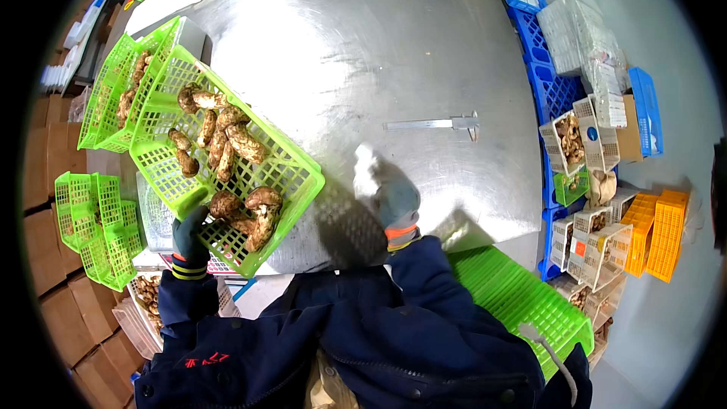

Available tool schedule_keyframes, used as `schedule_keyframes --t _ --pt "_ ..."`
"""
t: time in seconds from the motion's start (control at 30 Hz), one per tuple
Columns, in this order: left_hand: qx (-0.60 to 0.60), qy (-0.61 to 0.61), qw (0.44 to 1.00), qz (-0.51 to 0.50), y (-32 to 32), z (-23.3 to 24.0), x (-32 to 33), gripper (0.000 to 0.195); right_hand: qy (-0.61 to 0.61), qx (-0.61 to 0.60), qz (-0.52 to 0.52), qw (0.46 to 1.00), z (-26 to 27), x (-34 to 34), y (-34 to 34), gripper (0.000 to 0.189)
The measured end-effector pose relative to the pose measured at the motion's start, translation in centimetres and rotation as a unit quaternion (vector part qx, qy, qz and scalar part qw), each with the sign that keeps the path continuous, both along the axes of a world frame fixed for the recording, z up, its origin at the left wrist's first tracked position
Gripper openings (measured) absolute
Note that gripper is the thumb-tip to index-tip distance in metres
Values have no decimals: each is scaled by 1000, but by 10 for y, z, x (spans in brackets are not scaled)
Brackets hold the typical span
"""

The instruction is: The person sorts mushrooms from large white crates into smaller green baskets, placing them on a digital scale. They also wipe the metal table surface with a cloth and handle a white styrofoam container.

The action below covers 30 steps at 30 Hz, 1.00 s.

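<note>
My gloved left hand (192, 233) grips the near left rim of a green plastic basket (301, 162), which is tilted at the left of the steel table (352, 57). Several brown mushrooms with thick stems (245, 144) lie in the basket, and more mushrooms (264, 216) sit at its near end. My gloved right hand (400, 204) is closed around a crumpled white cloth or paper (366, 173) over the table's near part. Beyond it, to the right, a metal vernier caliper (454, 123) lies flat on the steel.
More green baskets (122, 91) with mushrooms stand at the left, beside cardboard boxes (93, 309). A stack of green baskets (522, 295) is at my right. Blue crates (548, 85), white baskets of mushrooms (568, 139) and orange crates (667, 236) line the right side.
</note>
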<state>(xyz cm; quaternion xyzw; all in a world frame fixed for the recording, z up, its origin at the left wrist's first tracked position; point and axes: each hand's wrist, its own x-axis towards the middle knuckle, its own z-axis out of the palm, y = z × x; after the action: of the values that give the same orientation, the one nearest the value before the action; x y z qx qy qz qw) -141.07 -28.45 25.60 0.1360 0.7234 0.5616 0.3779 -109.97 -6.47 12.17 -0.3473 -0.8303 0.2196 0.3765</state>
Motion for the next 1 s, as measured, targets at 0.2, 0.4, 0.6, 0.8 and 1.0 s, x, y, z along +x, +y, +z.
schedule_keyframes --t 0.2,0.4,0.6,0.8,1.0 --pt "23 -33 998 44 -19 36 6 40 -98 -16 -264 959 -3 4 252 35" --pt "-29 237 963 -126 -82 44 -16 35 -249 18 -233 940 -38 -80 299 54" --pt "-9 137 990 -21 -84 54 -4 40 -292 222 186 912 -59 -175 103 24" --pt "-18 83 996 21 -101 66 0 41 -114 2 220 969 -33 -163 98 16" --pt "3 -66 987 147 -131 69 10 47 -111 27 -118 986 -61 -143 315 25"
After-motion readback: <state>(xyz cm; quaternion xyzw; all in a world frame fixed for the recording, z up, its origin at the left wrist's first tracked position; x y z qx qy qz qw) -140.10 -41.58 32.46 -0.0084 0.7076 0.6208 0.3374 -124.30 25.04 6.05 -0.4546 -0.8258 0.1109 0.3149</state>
